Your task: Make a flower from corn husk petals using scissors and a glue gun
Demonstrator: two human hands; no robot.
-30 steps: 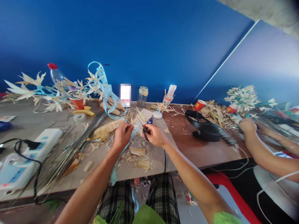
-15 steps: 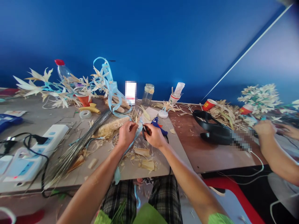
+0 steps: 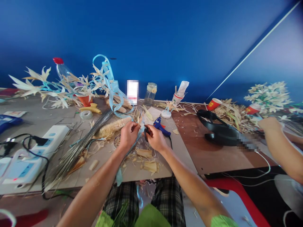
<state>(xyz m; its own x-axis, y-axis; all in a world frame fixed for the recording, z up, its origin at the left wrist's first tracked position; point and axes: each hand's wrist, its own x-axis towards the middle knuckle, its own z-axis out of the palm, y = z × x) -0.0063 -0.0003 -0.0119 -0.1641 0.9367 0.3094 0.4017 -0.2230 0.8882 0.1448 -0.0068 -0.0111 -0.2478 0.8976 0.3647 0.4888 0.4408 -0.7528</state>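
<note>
In the middle of the table, my left hand is closed in a pinch on a small pale piece of husk; its lower part is hidden by the fingers. My right hand is wrapped round black-handled scissors, whose blades point away from me towards the left fingertips. Both hands are close together, just above the table. A light-blue ribbon runs beneath my left hand and hangs over the front edge. Beside my right hand lies a blue glue gun. A corn cob rests left of my left hand.
A bundle of thin wires and a white power strip lie to the left. Husk flowers stand behind them. At the back are a glass jar and a paper cup. A co-worker's arm reaches in at right.
My hands stay close together, with the right hand and scissors shifted only slightly. The view has moved a little. The co-worker's hand at the right has shifted slightly up.
</note>
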